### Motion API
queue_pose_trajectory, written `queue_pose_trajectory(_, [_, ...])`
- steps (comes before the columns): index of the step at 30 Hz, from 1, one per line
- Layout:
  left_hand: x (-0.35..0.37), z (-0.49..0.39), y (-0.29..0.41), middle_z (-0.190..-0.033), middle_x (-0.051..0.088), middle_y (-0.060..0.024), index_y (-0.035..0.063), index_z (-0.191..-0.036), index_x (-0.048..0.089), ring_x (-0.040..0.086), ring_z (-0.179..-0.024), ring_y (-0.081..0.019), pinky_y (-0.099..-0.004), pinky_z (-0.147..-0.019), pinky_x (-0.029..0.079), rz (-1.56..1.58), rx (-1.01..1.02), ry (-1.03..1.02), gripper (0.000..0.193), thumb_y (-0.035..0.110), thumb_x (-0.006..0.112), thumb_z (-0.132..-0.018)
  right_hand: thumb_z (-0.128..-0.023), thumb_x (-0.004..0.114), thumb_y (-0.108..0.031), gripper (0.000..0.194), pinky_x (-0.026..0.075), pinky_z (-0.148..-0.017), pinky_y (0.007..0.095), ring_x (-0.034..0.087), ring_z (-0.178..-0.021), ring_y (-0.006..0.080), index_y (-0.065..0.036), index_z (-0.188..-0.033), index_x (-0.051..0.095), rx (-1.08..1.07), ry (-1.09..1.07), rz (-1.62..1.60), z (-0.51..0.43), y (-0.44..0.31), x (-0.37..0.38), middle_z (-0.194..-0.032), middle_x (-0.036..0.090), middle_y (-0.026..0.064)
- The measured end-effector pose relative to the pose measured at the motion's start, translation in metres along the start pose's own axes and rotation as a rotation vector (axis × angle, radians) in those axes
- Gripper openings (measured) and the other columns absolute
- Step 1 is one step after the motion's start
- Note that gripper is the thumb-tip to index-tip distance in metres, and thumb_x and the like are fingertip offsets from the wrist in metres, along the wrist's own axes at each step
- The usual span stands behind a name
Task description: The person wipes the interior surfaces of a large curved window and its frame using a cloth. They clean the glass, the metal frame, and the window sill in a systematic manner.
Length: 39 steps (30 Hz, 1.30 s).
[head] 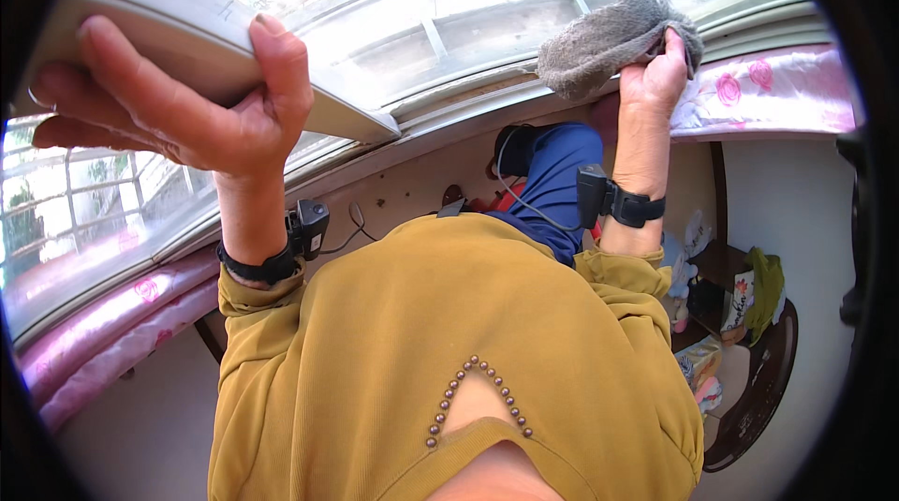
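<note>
My left hand grips a pale window frame, thumb on one side and fingers along the other. A ring shows on one of its fingers. In my right hand is a bunched grey terry cloth. The cloth lies in front of the window pane, just above the sill track; whether it presses on the glass I cannot tell. Each wrist wears a black strap with a small device and a cable.
Metal bars stand beyond the glass. Pink floral fabric lines the sill at right, and similar fabric runs at lower left. A dark brown chair holds assorted items, including a green cloth. Something red is by my legs.
</note>
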<state>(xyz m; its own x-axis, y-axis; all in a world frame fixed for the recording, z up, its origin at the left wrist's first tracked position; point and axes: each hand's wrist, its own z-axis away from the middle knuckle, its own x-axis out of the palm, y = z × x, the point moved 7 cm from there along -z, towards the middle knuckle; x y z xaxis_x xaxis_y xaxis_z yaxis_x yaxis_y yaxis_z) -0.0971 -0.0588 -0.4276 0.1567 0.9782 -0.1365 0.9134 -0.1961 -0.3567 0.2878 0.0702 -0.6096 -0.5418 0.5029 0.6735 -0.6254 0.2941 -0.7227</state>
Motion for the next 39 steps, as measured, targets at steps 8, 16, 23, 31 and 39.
queue_pose_trajectory(8, [-0.002, -0.006, 0.009, -0.147, 0.023, -0.0332, -0.0032, -0.149, 0.027, 0.026, -0.135, -0.0487, -0.0605, -0.105, 0.033, 0.047, 0.054, -0.038, 0.092, 0.037, 0.07, -0.078, -0.082, 0.053, 0.007, 0.028, 0.052, -0.093, 0.0424, 0.062, -0.099, 0.0268, -0.004, -0.107, 0.06, 0.212, 0.054, -0.037, 0.009, 0.184, -0.07, -0.104, 0.064, 0.0086])
queue_pose_trajectory(16, [0.001, 0.003, -0.002, -0.146, 0.034, -0.0405, -0.0047, -0.132, 0.057, 0.02, -0.144, -0.0542, -0.0635, -0.116, 0.012, -0.115, -0.001, -0.023, 0.053, 0.008, 0.048, -0.081, -0.085, 0.064, -0.047, 0.067, 0.033, -0.112, 0.049, 0.038, -0.134, 0.0414, -0.003, -0.135, 0.052, -0.191, -0.724, 1.816, 0.049, 0.279, -0.112, -0.144, 0.046, 0.0225])
queue_pose_trajectory(23, [-0.002, 0.012, 0.0, -0.15, 0.039, -0.0287, 0.0066, -0.134, 0.06, 0.022, -0.143, -0.0551, -0.0636, -0.113, 0.022, -0.199, -0.065, -0.029, 0.047, 0.008, 0.046, -0.088, -0.088, 0.058, -0.031, 0.038, 0.049, -0.091, 0.0464, 0.063, -0.1, 0.041, 0.004, -0.099, 0.07, -0.493, -0.92, 1.894, -0.001, 0.275, -0.133, -0.103, 0.069, 0.0247])
queue_pose_trajectory(31, [-0.003, 0.007, 0.007, -0.15, 0.033, -0.0349, -0.0032, -0.141, 0.047, 0.024, -0.143, -0.0527, -0.0636, -0.116, 0.015, -0.169, -0.111, -0.032, 0.057, 0.015, 0.048, -0.087, -0.076, 0.07, -0.024, 0.032, 0.054, -0.085, 0.0453, 0.069, -0.092, 0.0387, 0.004, -0.092, 0.073, -0.38, -0.4, 2.123, -0.2, 0.185, -0.232, -0.098, 0.071, 0.0246])
queue_pose_trajectory(39, [-0.006, -0.005, 0.014, -0.154, 0.021, -0.0338, -0.0095, -0.149, 0.023, 0.018, -0.146, -0.0472, -0.0588, -0.118, 0.011, -0.209, -0.007, -0.051, 0.08, 0.029, 0.053, -0.086, -0.068, 0.079, -0.037, 0.065, 0.058, -0.083, 0.041, 0.068, -0.098, 0.0338, 0.015, -0.105, 0.064, -0.082, 0.472, 1.686, -0.397, 0.005, -0.319, -0.122, 0.063, 0.0255])
